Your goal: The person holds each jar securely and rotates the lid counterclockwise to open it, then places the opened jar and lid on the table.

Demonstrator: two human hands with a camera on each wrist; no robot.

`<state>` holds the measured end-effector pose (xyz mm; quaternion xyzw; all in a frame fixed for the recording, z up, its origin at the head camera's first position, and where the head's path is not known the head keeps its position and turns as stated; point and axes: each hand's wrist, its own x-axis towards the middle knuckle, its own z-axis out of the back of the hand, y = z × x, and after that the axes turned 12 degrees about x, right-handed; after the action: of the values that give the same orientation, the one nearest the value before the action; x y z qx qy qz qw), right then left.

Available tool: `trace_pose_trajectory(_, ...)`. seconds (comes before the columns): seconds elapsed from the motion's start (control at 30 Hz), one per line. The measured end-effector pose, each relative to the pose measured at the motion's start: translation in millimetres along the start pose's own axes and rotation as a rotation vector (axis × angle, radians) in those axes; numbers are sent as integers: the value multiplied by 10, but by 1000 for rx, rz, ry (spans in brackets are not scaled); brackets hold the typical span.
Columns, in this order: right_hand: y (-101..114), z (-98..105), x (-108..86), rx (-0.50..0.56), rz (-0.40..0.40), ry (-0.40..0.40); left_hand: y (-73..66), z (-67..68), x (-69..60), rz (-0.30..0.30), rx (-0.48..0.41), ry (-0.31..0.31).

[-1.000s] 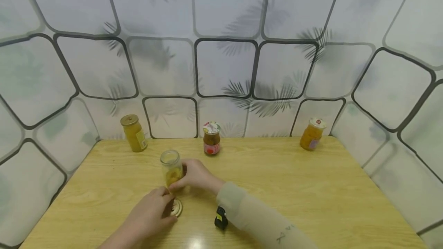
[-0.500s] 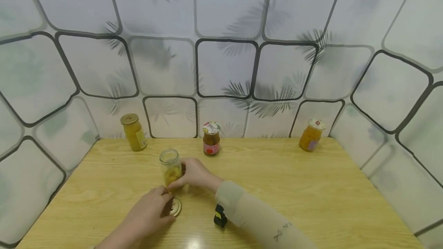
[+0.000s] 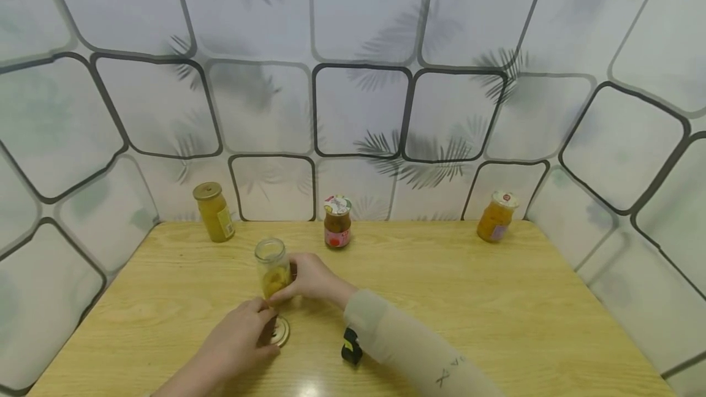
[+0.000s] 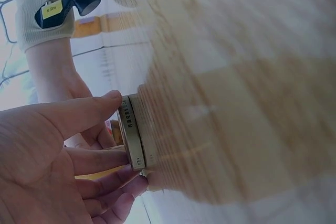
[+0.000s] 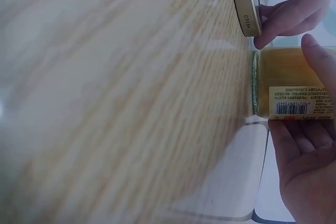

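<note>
Two pinches: left grip (image 3: 238, 334) on the gold lid (image 3: 282, 331), right grip (image 3: 313, 278) round the glass jar (image 3: 273, 269).

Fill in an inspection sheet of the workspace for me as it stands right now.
Surface: wood-grain tabletop, glossy.
Job's things: lidless glass jar, upright, yellow pieces inside; gold lid off it, nearer the person, contact with the tabletop unclear.
Clutter: three closed jars along the back: gold-topped jar left, pink-labelled jar mid, orange jar right.
Grips: left grip pinches the lid's edge; right grip holds the lidless jar.
Cables: nothing seen.
Surroundings: patterned backdrop behind and at both sides.
</note>
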<state>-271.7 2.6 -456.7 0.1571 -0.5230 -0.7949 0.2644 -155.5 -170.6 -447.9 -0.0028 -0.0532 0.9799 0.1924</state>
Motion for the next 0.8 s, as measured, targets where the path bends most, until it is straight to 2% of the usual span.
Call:
trace_pose_trajectory(0.47, -29, -15, 3, -7, 11, -7, -5, 21, 4, 21, -36, 28)
trace_pose_trajectory(0.8, -20, -10, -2, -9, 13, -4, -10, 17, -6, 32, -29, 17)
